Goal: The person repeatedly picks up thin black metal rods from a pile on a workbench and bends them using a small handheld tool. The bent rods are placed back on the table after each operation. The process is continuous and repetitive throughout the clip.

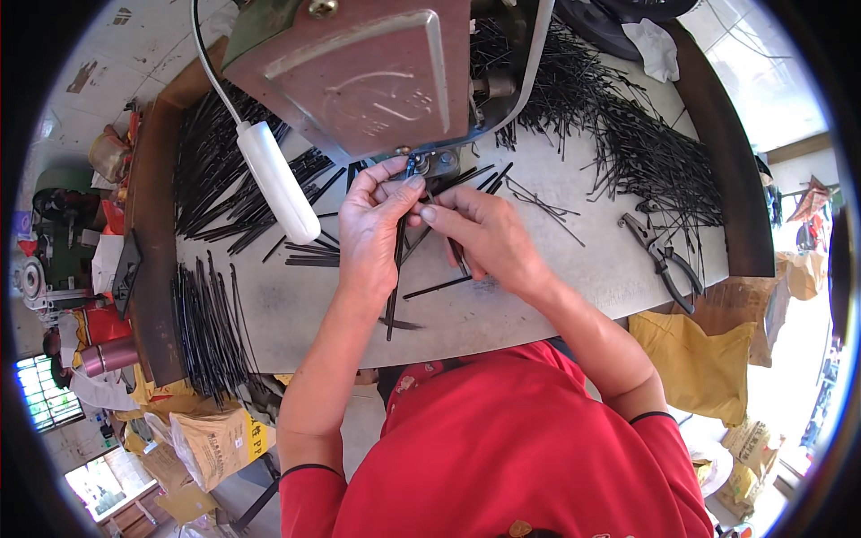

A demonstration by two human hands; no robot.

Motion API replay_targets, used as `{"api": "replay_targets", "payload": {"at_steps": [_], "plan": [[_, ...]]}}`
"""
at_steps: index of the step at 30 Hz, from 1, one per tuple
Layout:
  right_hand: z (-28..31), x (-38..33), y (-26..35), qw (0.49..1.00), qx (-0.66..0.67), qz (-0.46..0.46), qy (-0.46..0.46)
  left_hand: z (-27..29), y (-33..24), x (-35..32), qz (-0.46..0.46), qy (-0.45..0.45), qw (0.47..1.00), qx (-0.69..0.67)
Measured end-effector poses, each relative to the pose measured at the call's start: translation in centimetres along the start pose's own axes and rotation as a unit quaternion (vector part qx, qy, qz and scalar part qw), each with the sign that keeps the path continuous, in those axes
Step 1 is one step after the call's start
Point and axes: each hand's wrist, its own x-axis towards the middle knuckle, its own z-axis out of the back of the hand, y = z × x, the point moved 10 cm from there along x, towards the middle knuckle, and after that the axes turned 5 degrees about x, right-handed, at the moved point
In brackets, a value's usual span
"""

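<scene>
My left hand (375, 213) is closed near the machine's lower working point, thumb and fingers pinching a thin black rod (395, 287) that hangs down toward me. Close beside it, my right hand (484, 235) is also closed, its thumb and forefinger pinching a thin piece at the same spot. Under its curled fingers shows a slim dark and reddish item, too covered to name. Both sets of fingertips nearly meet just below the machine head (368, 85), a reddish-brown metal cover. Loose black rods (438, 287) lie on the metal tabletop (538, 309) around my hands.
Bundles of black rods (215, 170) lie at the left, with another bundle (208, 323) nearer me. A tangled heap of thin black pieces (646, 143) covers the far right. Dark-handled pliers (664, 260) rest at the right. A white lamp (278, 184) hangs left of my hands.
</scene>
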Motion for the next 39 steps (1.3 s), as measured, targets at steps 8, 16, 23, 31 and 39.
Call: {"api": "replay_targets", "payload": {"at_steps": [8, 16, 23, 31, 39], "plan": [[0.3, 0.1, -0.8, 0.989, 0.145, -0.02, -0.006, -0.1, -0.1, -0.3, -0.015, -0.009, 1.0, 0.01], [0.9, 1.2, 0.5, 0.992, 0.113, 0.014, -0.053, -0.5, -0.5, -0.6, -0.004, -0.013, 1.0, -0.018], [0.9, 1.5, 1.1, 0.99, 0.12, 0.042, -0.067, -0.2, -1.3, 0.2, -0.017, 0.025, 1.0, 0.006], [0.5, 1.8, 1.0, 0.988, 0.145, 0.036, -0.047, 0.4, 0.5, -0.3, 0.027, -0.009, 0.999, -0.039], [0.3, 2.1, 0.7, 0.984, 0.167, 0.038, -0.04, 0.0, 0.6, -0.4, 0.029, 0.002, 0.998, -0.062]]}}
